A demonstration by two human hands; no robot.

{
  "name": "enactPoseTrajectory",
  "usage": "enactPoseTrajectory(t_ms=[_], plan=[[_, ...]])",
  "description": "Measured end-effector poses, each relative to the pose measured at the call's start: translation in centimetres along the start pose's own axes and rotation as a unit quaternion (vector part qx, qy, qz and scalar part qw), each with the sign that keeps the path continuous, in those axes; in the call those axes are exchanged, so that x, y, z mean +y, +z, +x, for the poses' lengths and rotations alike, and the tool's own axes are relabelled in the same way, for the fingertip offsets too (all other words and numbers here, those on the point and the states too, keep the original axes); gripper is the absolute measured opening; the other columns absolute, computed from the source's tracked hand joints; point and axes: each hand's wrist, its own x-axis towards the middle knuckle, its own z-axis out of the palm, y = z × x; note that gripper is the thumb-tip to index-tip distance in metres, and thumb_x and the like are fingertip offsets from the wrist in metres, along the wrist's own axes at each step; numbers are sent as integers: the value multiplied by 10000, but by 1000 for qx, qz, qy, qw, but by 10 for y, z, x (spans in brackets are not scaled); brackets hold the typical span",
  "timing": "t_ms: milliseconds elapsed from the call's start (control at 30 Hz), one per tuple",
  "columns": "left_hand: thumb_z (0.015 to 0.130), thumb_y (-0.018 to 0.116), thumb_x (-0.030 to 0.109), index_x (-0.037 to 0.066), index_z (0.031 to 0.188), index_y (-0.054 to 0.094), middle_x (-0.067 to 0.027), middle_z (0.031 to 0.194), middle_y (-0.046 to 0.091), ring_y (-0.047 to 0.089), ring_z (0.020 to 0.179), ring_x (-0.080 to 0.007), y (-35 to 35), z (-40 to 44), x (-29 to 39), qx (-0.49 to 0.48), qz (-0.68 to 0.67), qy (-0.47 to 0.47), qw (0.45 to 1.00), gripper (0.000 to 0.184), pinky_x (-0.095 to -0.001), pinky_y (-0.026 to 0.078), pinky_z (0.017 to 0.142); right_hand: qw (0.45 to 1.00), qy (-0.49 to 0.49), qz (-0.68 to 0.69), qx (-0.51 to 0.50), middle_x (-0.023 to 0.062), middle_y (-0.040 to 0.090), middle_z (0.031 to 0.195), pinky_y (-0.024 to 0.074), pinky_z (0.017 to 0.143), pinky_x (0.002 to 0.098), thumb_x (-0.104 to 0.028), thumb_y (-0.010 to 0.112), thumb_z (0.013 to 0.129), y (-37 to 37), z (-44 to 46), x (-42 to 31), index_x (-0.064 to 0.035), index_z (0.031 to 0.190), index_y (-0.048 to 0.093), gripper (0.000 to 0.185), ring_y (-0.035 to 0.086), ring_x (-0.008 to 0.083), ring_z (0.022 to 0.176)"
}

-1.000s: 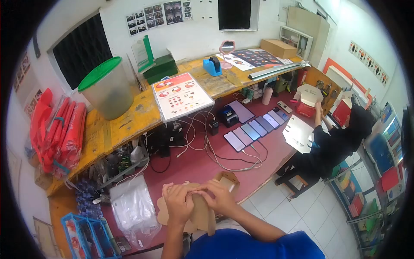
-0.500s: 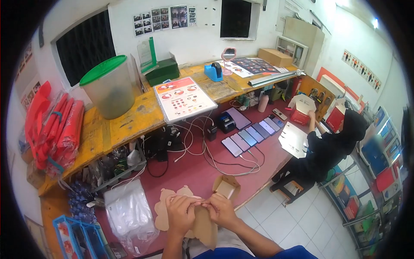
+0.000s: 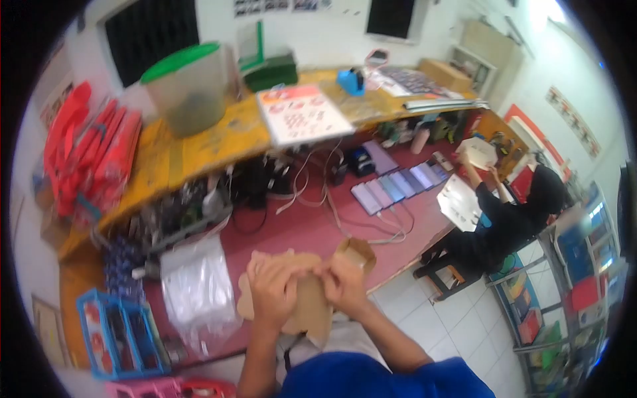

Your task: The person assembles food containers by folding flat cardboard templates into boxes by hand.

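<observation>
A flat brown cardboard piece [image 3: 310, 298] with scalloped flaps hangs at the front edge of the red desk. My left hand [image 3: 273, 290] is closed on its upper edge. Close beside it, my right hand [image 3: 345, 286] pinches the same edge near the right corner. The fingertips of both hands almost meet, and blur hides the exact fold between them. An opened-up small brown box [image 3: 358, 252] stands just behind my right hand. Left of my hands lies a stack of clear plastic bags [image 3: 199, 282].
Several phones [image 3: 398, 186] with cables lie on the red desk [image 3: 302, 229]. A blue basket [image 3: 119, 331] is at the lower left. A person in black [image 3: 514, 215] sits at the right, handling a red and white box [image 3: 479, 159]. A yellow shelf [image 3: 232, 129] runs behind.
The view has shifted and blurred. My hands still grip the cardboard, which shows more of its broad face. The other person's arms have moved at the red and white box.
</observation>
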Motion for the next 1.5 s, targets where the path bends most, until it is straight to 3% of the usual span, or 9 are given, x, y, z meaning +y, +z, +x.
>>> enactPoseTrajectory(t_ms=[233,400,500,567,733,800,867,967,1500], plan=[[790,729,96,98,915,728,-71,933,713,666,1004,-277,0,13,2,5,55,-7,998,126,-494,399,1057,997,-8,79,-16,142,649,836,494,677,399,24,741,852,3,28,-6,-4,923,713,82,634,325,774],[891,744,135,91,1062,706,-82,1056,702,665,1040,-232,10,6,10,88,20,-53,995,180,-454,443,1048,994,83,67,-25,54,618,796,416,635,245,37,722,916,-17,28,20,21,942,721,30,559,105,705],[984,704,185,51,1220,657,-85,1197,672,650,1104,-176,17,-11,-1,169,-267,-262,912,275,-376,474,1028,988,95,117,-17,38,625,816,430,645,233,26,720,933,-28,36,46,20,953,721,21,568,80,729],[1019,676,226,-6,1315,600,-91,1260,640,618,1151,-150,23,-16,-4,7,-478,-356,803,384,-301,472,1013,986,95,139,-10,58,637,783,437,627,267,2,731,918,-29,39,58,4,951,741,34,587,112,692],[1031,670,264,-33,1384,562,-73,1286,632,604,1192,-157,45,-34,-33,-83,-616,-317,717,474,-312,466,1031,988,51,139,-51,86,703,816,482,645,321,7,741,863,-42,53,56,-26,950,770,97,650,201,709],[1041,658,263,-39,1401,550,-74,1296,632,598,1217,-163,39,-29,-33,-128,-672,-251,685,482,-318,464,1046,984,-132,87,-77,70,742,902,517,734,355,34,741,777,-47,55,56,-55,960,785,207,663,248,801],[1057,635,263,-29,1410,551,-70,1291,649,608,1228,-167,24,-13,-10,-55,-729,-372,572,466,-333,471,1058,978,-171,65,-102,58,748,940,518,777,370,30,741,742,-54,57,48,-71,968,790,252,658,257,850],[1071,600,254,-32,1427,521,-132,1384,619,621,1243,-207,28,-13,-9,-41,-579,-383,719,464,-371,509,1042,967,-213,43,-133,32,746,979,509,848,382,18,741,698,-54,52,45,-98,989,801,319,644,267,938],[1066,594,114,21,1456,497,-87,1370,610,608,1251,-195,27,-19,15,-8,-609,-406,681,412,-375,517,1031,997,19,26,-68,125,533,1169,401,956,400,-124,822,810,-45,12,2,-109,939,771,140,475,294,1112]])
